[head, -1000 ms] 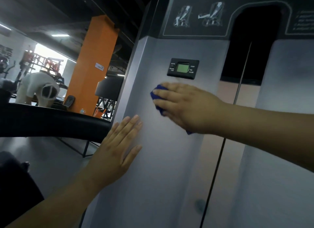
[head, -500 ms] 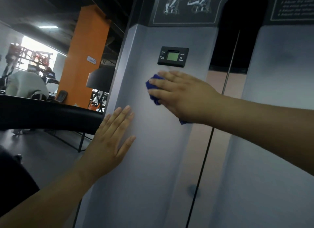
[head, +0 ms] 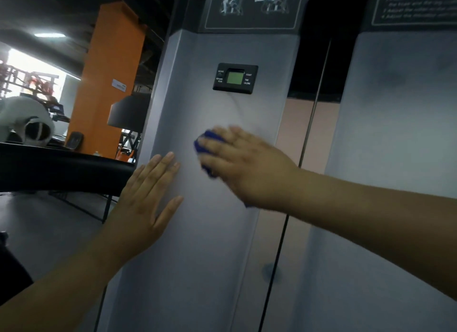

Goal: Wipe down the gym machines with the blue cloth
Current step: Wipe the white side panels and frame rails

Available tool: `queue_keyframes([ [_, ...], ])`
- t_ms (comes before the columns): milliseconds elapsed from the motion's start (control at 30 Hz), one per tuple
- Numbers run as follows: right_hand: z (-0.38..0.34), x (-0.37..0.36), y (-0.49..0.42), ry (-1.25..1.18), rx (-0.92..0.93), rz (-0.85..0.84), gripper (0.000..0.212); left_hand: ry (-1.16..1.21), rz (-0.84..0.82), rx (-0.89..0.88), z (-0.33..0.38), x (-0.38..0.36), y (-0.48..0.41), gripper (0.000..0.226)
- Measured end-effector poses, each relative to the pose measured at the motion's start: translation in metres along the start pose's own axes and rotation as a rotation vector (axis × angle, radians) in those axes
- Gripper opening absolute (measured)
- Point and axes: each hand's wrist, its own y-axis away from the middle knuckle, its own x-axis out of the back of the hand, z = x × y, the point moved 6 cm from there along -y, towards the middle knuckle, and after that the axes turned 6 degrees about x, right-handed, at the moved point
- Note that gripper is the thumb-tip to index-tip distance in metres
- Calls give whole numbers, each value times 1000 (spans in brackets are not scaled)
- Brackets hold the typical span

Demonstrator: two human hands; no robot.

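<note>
Right hand (head: 247, 168) presses blue cloth (head: 205, 142) on grey panel (head: 197, 257); left hand (head: 146, 200) flat.

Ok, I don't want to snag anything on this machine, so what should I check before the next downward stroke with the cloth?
1. Blue cloth under the right hand, pressed on the grey panel: ok.
2. Left hand flat on the panel, apart from the cloth: ok.
3. Display above the cloth, untouched: ok.
4. Panel below the cloth free of fittings: ok.
5. Cloth apart from the thin rod to its right: ok.
6. Cloth damp enough to clean: cannot tell.
</note>
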Motion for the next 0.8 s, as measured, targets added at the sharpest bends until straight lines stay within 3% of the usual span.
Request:
queue_keyframes([
  [100, -23, -7, 7, -6, 176, -90, 58, -1, 6, -4, 1, 2, 0, 71],
  [267, 7, 2, 8, 59, -121, -3, 62, 1, 11, -7, 2, 4, 1, 70],
  [433, -35, -16, 20, 34, 134, -66, 56, -8, -13, -3, 1, 3, 2, 70],
  [600, -9, -7, 18, 66, -136, -35, 61, 0, -34, 9, 2, 3, 2, 70],
  [733, -58, -28, 31, 33, 151, -129, 59, 1, -26, 7, 3, 4, 1, 70],
  [800, -45, -23, 28, 74, 97, -61, 56, -7, -17, 1, 3, 4, 1, 69],
])
